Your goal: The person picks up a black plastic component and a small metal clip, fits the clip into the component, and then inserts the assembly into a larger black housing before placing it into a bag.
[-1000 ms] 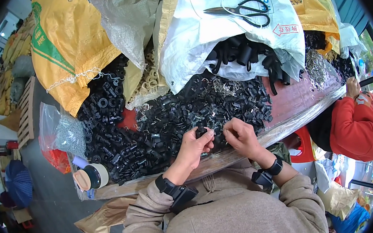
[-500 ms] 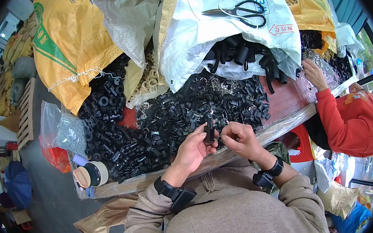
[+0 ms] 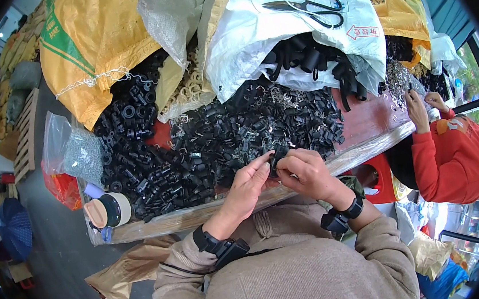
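The left hand (image 3: 246, 188) is gripping a small, black, plastic-looking part (image 3: 278, 154) between its fingers; the right hand (image 3: 307, 172) is pinching it too. Small loose black pieces (image 3: 232, 132) are lying just beyond the fingers.

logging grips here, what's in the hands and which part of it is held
A small black part, pinched in the left hand, the right hand close against it; the hands hide which end is gripped.

You have scissors (image 3: 302, 8) in front; at your left there are a lidded cup (image 3: 118, 209) and a blue umbrella (image 3: 15, 230).
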Action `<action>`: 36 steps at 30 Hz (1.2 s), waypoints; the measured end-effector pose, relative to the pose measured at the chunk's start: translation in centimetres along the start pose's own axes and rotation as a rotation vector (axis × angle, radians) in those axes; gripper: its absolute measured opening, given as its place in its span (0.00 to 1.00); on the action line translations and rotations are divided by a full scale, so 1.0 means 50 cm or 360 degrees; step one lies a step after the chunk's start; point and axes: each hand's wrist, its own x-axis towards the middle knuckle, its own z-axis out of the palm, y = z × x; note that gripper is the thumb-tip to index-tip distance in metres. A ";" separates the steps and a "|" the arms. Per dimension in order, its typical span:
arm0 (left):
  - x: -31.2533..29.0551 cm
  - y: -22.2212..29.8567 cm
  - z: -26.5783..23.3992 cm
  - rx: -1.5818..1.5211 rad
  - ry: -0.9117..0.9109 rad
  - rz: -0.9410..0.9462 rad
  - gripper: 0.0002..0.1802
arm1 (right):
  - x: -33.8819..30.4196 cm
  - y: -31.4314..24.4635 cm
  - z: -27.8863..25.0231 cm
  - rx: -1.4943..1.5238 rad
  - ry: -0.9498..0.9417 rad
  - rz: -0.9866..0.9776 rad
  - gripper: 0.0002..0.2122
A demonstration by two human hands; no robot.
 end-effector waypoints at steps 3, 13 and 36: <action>0.001 -0.004 -0.006 0.0074 0.0008 -0.0010 0.23 | 0.007 0.003 -0.002 -0.0159 -0.0050 -0.0175 0.06; -0.001 0.000 0.001 0.0365 -0.0040 -0.0025 0.24 | 0.014 0.007 -0.006 -0.0144 -0.0277 -0.0078 0.07; 0.022 0.021 -0.037 -0.0563 -0.0186 -0.0135 0.18 | 0.010 0.078 -0.030 0.0172 0.0115 0.0546 0.02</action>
